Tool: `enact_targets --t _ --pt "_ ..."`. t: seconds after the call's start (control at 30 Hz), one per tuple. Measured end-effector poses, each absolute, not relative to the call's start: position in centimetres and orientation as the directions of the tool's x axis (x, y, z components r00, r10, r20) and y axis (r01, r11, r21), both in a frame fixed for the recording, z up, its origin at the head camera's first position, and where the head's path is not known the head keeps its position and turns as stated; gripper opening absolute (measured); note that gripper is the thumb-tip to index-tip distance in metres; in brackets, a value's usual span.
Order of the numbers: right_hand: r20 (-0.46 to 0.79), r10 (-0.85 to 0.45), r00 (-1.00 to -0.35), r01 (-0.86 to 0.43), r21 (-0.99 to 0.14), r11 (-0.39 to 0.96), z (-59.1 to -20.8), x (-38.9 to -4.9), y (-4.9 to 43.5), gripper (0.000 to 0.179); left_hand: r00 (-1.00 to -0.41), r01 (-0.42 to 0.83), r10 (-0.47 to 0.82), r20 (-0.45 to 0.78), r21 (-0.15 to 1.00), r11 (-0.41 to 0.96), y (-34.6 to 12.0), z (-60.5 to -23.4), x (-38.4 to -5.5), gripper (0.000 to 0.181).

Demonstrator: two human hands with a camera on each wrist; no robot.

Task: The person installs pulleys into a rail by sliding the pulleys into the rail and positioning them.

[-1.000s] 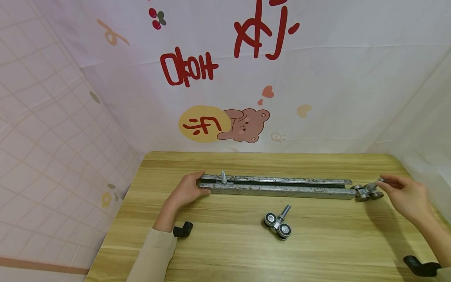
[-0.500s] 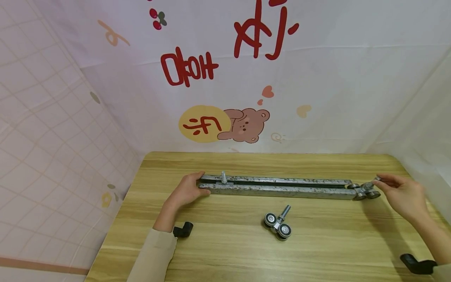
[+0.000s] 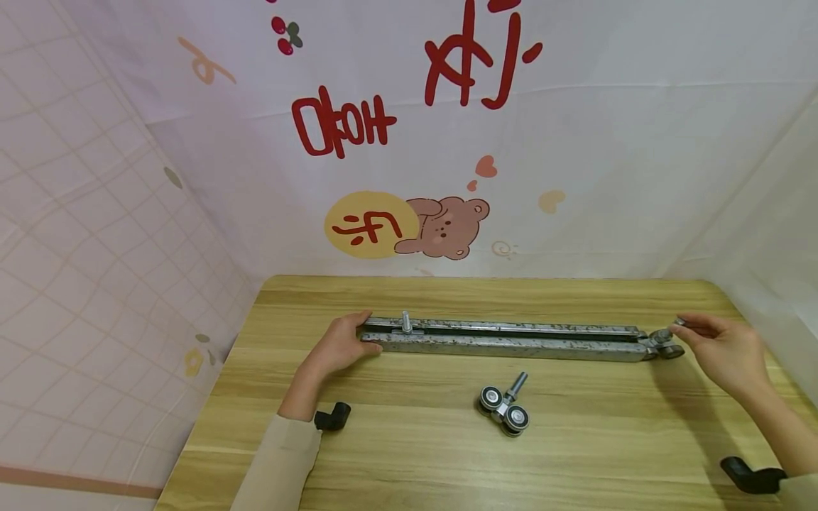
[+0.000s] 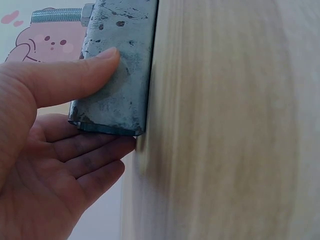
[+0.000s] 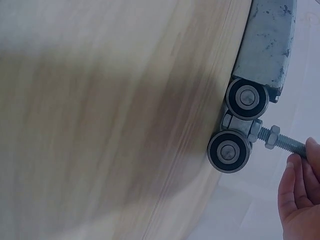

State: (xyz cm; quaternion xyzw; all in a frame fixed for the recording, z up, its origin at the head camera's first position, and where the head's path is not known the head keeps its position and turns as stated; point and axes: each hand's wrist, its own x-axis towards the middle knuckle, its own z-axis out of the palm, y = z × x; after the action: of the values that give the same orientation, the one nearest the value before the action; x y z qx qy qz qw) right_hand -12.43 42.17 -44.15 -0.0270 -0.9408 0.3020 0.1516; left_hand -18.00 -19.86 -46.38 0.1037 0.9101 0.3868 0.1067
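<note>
A long galvanized metal channel rail [image 3: 511,345] lies across the table with its slot facing up. My left hand [image 3: 341,344] holds its left end, the thumb [image 4: 102,62] against the near side and the fingers behind. Close to that end a threaded bolt [image 3: 405,321] stands up out of the slot. At the right end my right hand [image 3: 735,351] pinches the bolt [image 5: 287,144] of a roller trolley [image 5: 228,151]. The trolley's leading wheels are right at the rail's open mouth; the trailing pair stays outside. A second roller trolley [image 3: 505,410] lies loose in front of the rail.
The wood-grain table [image 3: 415,461] runs back to a white printed cloth [image 3: 575,142] hanging behind it. More cloth hangs at the left and right sides. A black angled piece [image 3: 332,416] sits at the left wrist, another [image 3: 753,477] at the right wrist.
My right hand has moved left with the roller trolley, bringing its leading wheels from beside the rail's right end into its mouth. The left hand, rail and loose trolley have stayed put.
</note>
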Motion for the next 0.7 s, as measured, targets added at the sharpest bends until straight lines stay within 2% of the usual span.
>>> enact_targets --t 0.7 --pt "0.294 0.129 -0.947 -0.072 -0.587 0.806 -44.34 -12.47 42.21 0.033 -0.955 0.107 0.274 -0.115 0.728 0.678 -19.77 -46.38 -17.97 0.082"
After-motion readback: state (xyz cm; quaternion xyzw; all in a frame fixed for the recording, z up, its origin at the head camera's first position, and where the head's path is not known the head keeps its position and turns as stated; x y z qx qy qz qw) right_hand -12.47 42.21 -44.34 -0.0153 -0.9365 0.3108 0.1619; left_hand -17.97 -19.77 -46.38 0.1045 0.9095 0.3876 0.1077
